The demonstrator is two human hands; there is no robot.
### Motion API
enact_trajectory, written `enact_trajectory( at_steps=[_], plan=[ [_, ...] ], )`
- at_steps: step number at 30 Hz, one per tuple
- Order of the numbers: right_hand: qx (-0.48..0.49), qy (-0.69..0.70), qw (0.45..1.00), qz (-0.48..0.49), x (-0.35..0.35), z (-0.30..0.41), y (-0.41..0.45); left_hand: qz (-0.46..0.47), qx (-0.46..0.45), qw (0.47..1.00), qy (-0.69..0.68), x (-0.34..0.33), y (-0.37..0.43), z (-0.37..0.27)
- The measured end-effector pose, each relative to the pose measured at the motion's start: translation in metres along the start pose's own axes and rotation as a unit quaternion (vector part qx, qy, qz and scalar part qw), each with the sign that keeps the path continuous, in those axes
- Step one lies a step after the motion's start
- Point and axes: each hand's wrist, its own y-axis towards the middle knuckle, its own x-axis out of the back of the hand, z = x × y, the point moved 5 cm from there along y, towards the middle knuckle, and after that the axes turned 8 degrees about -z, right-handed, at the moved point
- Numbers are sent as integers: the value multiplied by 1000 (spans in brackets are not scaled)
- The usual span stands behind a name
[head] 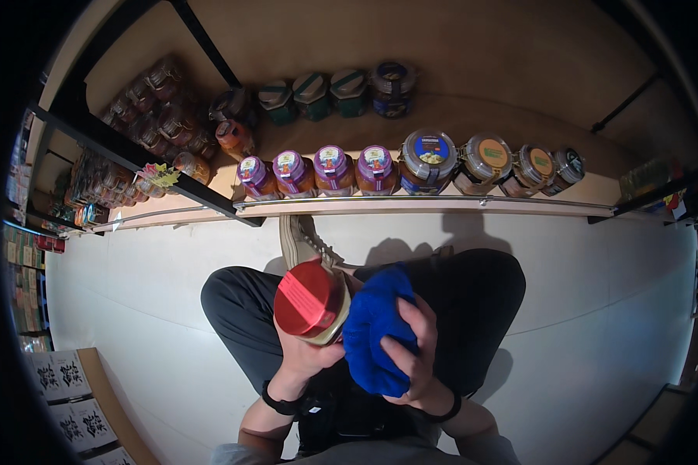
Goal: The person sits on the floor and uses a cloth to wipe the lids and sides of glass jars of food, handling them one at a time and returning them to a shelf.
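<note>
My left hand (303,354) grips a glass jar (338,325) with a red lid (303,296), tilted over my lap. A paper strip bearing print runs across the lid. Bunched in my right hand (421,354) is a blue cloth (378,331), held close against the right side of the jar. The cloth hides part of the jar's side and some of my fingers. Ahead of both hands, along the front of a wooden shelf (500,206), stand several jars with purple-wrapped lids (330,168). To their right are larger clip-top jars (427,160).
Green-banded jars (311,96) stand deeper on the shelf. Stacked jars (168,125) fill the left section beyond a black metal upright (151,154). A thin rail (535,201) edges the shelf front. Printed boxes (72,395) in a carton sit at lower left on the pale floor (151,325).
</note>
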Motion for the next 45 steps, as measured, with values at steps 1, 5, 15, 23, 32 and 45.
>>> enact_trajectory(
  at_steps=[1, 5, 15, 23, 32, 45],
  plan=[
    [12, 9, 1000, -7, -1, -1, 6, 2, -2, 1000, 0, 2, -3, 4],
    [-304, 233, 923, 40, -12, -37, 21, 48, 15, 998, -26, 1, -11, 0],
    [-275, 318, 907, 26, -27, -25, 0, 2, 19, 993, -115, -11, -10, -7],
    [-224, 145, 963, 34, -12, -23, 3, 52, 101, 973, -202, -2, -9, 2],
    [-334, 375, 865, 2, -23, -22, 1, 40, 11, 994, -105, -19, -12, -25],
    [-468, 478, 743, 13, -29, -28, -31, 111, -110, 978, -136, -13, -11, -31]
  ],
)
